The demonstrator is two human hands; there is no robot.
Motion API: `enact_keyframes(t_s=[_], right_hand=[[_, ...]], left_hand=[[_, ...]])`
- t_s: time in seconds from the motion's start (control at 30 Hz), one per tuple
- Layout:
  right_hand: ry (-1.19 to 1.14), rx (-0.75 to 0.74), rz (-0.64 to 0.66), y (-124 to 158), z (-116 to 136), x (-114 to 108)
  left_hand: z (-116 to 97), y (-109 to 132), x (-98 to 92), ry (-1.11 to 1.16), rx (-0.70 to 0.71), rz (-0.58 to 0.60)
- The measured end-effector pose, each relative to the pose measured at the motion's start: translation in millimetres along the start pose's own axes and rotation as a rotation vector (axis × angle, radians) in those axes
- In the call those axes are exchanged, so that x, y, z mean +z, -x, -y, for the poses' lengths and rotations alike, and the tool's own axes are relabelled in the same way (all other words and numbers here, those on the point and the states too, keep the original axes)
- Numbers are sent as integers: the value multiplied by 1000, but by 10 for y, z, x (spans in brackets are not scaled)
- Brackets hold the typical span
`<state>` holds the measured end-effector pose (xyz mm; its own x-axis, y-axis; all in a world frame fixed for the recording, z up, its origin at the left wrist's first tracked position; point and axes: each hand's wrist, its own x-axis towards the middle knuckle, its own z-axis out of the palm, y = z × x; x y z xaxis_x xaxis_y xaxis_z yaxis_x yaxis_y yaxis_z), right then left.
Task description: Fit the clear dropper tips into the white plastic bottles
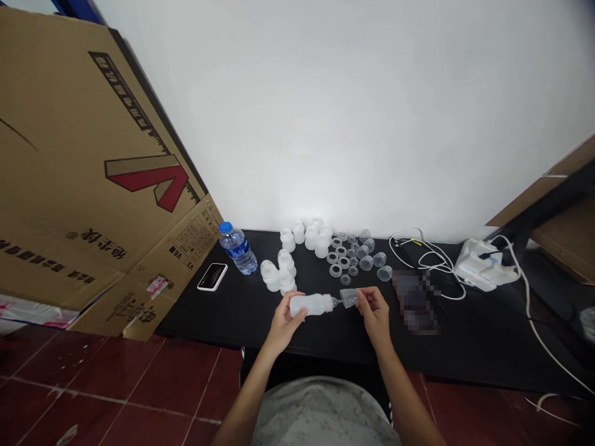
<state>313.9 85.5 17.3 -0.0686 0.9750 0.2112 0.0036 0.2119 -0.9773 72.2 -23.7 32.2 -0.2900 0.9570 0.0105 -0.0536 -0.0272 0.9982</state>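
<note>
My left hand (286, 319) is closed around a white baby bottle (310, 304) lying on its side in the air, its collar and clear teat pointing right. Between thumb and fingers, my right hand (374, 310) pinches a clear bottle cap (348, 297), its mouth facing the teat. The teat's tip is at the cap's opening; whether they touch I cannot tell. Beyond my hands, white bottles without teats (286, 282) stand on the black table (325, 337). Collar rings (335, 270), small teats and clear caps (384, 273) lie in rows to their right.
A water bottle (238, 249) and a phone (212, 277) are at the left, beside a large cardboard box (93, 155). To the right are a blurred dark item (416, 303), white cables (432, 257) and a white power strip (483, 265). A white wall (348, 124) borders the table's back.
</note>
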Motion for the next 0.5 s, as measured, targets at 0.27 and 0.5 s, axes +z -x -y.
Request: enact_keyframes(t_s=[0.27,0.5], right_hand=[[10,-11,209,44,16,69],[-36,14,279,44,-33,49]], left_hand=[[-9,11,10,4,-3,15],[-9,11,1,1,19,23]])
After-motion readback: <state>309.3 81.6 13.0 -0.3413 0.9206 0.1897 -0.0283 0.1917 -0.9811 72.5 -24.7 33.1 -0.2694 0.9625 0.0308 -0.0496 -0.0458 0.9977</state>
